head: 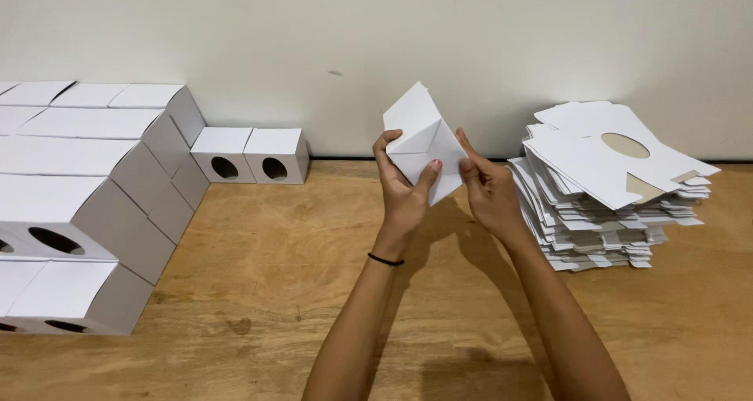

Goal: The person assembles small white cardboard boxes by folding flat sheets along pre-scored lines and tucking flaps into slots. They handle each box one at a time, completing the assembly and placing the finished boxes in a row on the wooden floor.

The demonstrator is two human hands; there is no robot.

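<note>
Hands: your left hand [404, 189] and right hand [488, 187] both pinching half-folded white box [422, 140] | risk: uneven squeeze could crease a flap, imo

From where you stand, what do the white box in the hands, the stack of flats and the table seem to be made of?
Box: thin white card, matte; it holds sharp creases and flat panels between the left hand and right hand.
Stack of flats: seemingly the same card, white on top, with brownish undersides showing at the cutouts.
Table: looks like pale wood or plywood, with visible grain and a dull finish.
</note>
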